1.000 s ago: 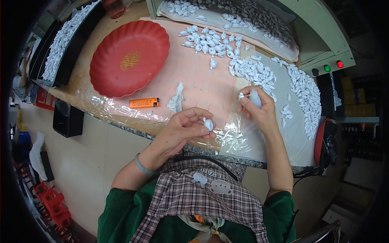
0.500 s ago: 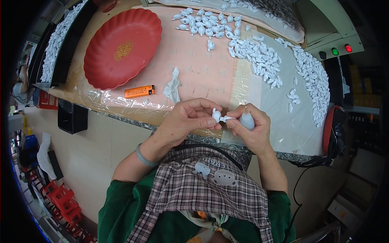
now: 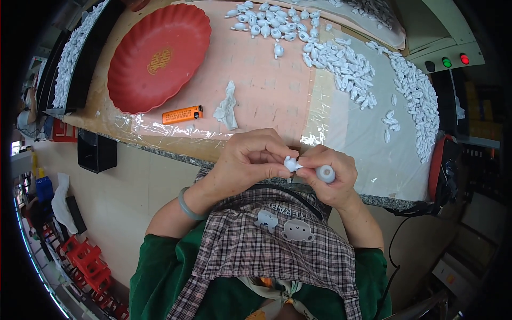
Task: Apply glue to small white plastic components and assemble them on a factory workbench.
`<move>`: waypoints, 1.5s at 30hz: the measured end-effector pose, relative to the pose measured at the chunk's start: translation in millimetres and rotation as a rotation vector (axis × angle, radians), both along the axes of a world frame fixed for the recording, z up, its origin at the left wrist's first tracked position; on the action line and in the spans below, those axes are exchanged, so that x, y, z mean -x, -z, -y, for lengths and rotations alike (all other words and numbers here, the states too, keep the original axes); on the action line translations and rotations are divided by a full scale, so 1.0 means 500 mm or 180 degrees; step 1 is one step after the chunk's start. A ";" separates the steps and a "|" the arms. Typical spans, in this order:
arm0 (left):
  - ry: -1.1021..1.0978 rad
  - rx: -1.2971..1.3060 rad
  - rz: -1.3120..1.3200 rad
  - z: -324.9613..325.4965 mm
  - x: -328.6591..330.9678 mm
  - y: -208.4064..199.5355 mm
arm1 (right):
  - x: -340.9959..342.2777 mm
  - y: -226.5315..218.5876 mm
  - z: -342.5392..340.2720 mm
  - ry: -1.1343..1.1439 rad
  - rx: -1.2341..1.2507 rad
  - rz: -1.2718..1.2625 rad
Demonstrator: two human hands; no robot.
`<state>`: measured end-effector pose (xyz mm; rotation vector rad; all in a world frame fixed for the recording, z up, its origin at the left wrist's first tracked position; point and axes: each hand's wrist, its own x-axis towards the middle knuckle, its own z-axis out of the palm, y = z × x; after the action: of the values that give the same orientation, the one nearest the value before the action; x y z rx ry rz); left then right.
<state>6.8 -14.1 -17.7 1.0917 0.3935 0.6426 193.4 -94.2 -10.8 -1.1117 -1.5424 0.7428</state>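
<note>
Near the table's front edge, my left hand (image 3: 246, 158) pinches a small rounded white plastic figure (image 3: 290, 163) between thumb and fingers. Facing it, my right hand (image 3: 341, 172) holds a small white piece (image 3: 300, 166) in its fingertips, against the right side of the figure. A small pale squeeze bottle (image 3: 326, 174) is also tucked in my right hand, its end turned upward. Fingers partly cover the spot where piece and figure meet. Similar rounded white figures (image 3: 266, 26) lie in a group at the far middle of the table.
Piles of small white pieces (image 3: 346, 66) lie to the right, with more along the right edge (image 3: 418, 101). A red scalloped tray (image 3: 181, 80), an orange lighter (image 3: 180, 115) and a crumpled tissue (image 3: 227, 109) lie at left. A control box (image 3: 453, 48) stands far right.
The gap between my hands has narrowed, and the small white piece now meets the figure. The figure has turned slightly, and the squeeze bottle has tipped so its end faces up.
</note>
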 end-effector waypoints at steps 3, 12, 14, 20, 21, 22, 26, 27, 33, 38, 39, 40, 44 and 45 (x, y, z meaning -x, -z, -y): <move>-0.0073 -0.0435 -0.0189 0.000 0.003 0.001 | 0.005 -0.001 -0.001 0.0036 -0.0470 0.0352; -0.0142 -0.1435 -0.0418 0.000 0.005 0.005 | 0.005 0.011 0.007 0.0029 -0.0748 0.0537; -0.0120 -0.1454 -0.0398 -0.001 0.005 0.009 | 0.006 0.014 0.007 0.0023 -0.0770 0.0538; -0.0085 -0.1447 -0.0438 -0.002 0.005 0.011 | 0.006 0.016 0.006 -0.0003 -0.0792 0.0538; -0.0085 -0.1448 -0.0439 -0.002 0.005 0.011 | 0.007 0.016 0.006 0.0011 -0.0788 0.0544; -0.0088 -0.1431 -0.0432 -0.002 0.005 0.012 | 0.006 0.015 0.006 0.0028 -0.0782 0.0553; -0.0177 -0.1341 -0.0404 -0.004 0.000 0.016 | 0.004 0.016 0.002 0.0043 -0.0765 0.0607; -0.0185 -0.1347 -0.0408 -0.005 0.000 0.015 | 0.003 0.017 0.000 0.0046 -0.0724 0.0627; -0.0205 -0.0967 -0.0412 -0.009 -0.003 0.008 | -0.002 0.027 -0.006 0.0194 -0.0627 0.0622; -0.0103 -0.0817 -0.0281 -0.004 -0.002 0.015 | 0.000 0.028 0.001 0.0216 -0.0483 0.0505; -0.0106 -0.0817 -0.0282 -0.003 -0.002 0.015 | -0.001 0.027 0.003 0.0222 -0.0415 0.0444; -0.0107 -0.0836 -0.0252 -0.003 -0.002 0.013 | -0.001 0.026 0.004 0.0228 -0.0347 0.0384; -0.0132 -0.0936 -0.0188 -0.001 -0.005 0.016 | 0.004 0.024 0.003 0.0286 -0.0333 0.0225; -0.0130 -0.0936 -0.0187 -0.004 -0.004 0.016 | 0.004 0.023 0.002 0.0289 -0.0388 0.0256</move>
<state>9.0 -11.8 -25.8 1.3876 0.3801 0.7208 191.2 -95.1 -22.4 -1.1241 -1.5722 0.5413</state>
